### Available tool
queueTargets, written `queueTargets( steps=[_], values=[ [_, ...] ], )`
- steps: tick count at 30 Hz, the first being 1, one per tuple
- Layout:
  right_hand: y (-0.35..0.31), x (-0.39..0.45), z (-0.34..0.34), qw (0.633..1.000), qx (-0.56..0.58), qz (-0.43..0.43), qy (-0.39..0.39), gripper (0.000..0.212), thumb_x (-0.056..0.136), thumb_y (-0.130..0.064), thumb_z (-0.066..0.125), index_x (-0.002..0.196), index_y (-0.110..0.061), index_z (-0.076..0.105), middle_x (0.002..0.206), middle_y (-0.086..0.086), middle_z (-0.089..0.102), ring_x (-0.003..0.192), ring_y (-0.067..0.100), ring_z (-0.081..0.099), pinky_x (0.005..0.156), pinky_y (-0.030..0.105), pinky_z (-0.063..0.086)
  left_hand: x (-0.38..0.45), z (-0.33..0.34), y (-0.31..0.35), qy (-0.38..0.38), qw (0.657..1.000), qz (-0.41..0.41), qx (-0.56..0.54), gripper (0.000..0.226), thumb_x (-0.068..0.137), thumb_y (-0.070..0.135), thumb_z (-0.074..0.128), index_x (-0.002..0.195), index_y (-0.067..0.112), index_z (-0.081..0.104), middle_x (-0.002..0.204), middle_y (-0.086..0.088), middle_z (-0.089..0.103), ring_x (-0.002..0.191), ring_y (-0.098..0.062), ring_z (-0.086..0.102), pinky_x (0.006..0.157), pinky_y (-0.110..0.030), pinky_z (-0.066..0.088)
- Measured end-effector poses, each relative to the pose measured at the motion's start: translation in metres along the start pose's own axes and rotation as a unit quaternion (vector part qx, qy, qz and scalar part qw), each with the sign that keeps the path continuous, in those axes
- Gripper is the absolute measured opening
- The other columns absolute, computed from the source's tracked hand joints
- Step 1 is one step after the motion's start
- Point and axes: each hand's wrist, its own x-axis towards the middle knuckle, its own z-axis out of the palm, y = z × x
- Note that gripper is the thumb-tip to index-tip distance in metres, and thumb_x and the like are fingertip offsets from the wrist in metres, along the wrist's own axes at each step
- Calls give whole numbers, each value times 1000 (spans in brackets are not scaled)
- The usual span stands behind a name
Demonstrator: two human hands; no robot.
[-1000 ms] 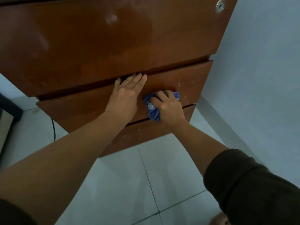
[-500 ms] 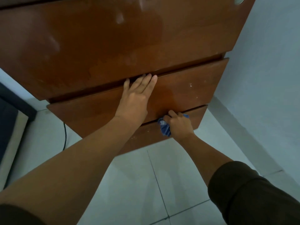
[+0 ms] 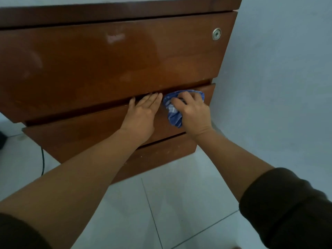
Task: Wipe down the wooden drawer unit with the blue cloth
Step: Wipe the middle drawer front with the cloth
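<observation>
The brown wooden drawer unit (image 3: 111, 62) fills the upper half of the view, with three drawer fronts stacked. My left hand (image 3: 142, 114) lies flat on the middle drawer front (image 3: 75, 133), fingers straight and reaching into the gap under the top drawer. Just to its right, my right hand (image 3: 194, 112) grips the bunched blue checked cloth (image 3: 173, 114) and presses it against the middle drawer near its top right corner. The cloth shows above and to the left of the fingers.
A round metal lock (image 3: 216, 33) sits at the top drawer's upper right. A pale wall (image 3: 280, 78) runs close along the unit's right side. Pale floor tiles (image 3: 161, 212) lie below, and a black cable (image 3: 42, 159) hangs at the lower left.
My right hand with the cloth has gone from the middle drawer's lower edge up to its top right part. The left hand stayed flat on the drawer. The view tilted up.
</observation>
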Motion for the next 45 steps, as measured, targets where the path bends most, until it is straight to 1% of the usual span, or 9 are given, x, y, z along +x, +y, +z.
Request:
queueTargets(
  steps=[7,13,18,20,23,27,30,36,45],
  values=[
    [-12,-62,48,996,21,23,-82,19,64,-15,83,79,-16,71,87,8,70,79,36,67,41,30,51,0,18,0,57,998,6,24,86,86,1,47,150,20,-7,159,4,4,146,-14,2,116,-46,3],
    [-20,-100,76,985,34,31,-165,23,58,-9,85,75,-15,71,80,8,68,70,35,67,38,29,50,0,24,0,74,997,15,31,84,85,2,46,151,17,-3,158,1,10,146,-16,5,115,-50,4],
    [-17,-107,77,953,68,54,-290,33,47,2,85,75,-10,73,77,13,66,58,37,66,36,33,50,-1,22,-1,70,996,18,43,84,85,0,45,151,17,-6,158,1,8,146,-16,5,115,-49,4],
    [-15,-100,68,949,83,63,-297,35,42,-1,89,72,-12,73,73,11,65,53,33,65,34,31,50,-1,19,0,57,997,16,47,85,86,1,44,150,18,-8,158,2,6,146,-16,3,115,-48,3],
    [-8,-80,47,968,82,45,-232,39,40,-9,92,72,-17,72,73,7,65,53,28,65,33,25,47,-1,14,4,46,998,5,48,85,86,3,45,150,20,-9,158,3,6,146,-14,4,116,-48,5],
    [14,-43,15,996,39,24,-75,14,67,-10,75,78,-18,70,80,7,66,59,28,62,38,25,42,-1,6,12,28,999,-26,13,81,87,4,45,151,22,-2,158,5,9,145,-13,6,116,-47,5],
    [34,-15,0,999,-10,33,11,7,72,-13,71,75,-19,70,77,4,66,60,26,60,38,24,38,7,2,21,20,999,-6,24,79,89,6,46,151,19,-2,159,4,7,146,-13,6,117,-44,8],
    [66,11,7,998,-28,40,43,15,64,-5,78,67,-15,67,73,7,65,58,26,59,36,21,36,45,4,52,6,998,59,20,72,91,0,39,151,14,1,159,1,5,146,-16,5,118,-39,9],
    [69,-3,31,993,39,66,95,8,74,-7,76,78,-13,72,77,11,67,67,29,62,43,26,47,48,33,54,84,993,64,58,75,86,0,44,151,11,6,158,-5,14,145,-19,11,116,-41,9]
  ],
)
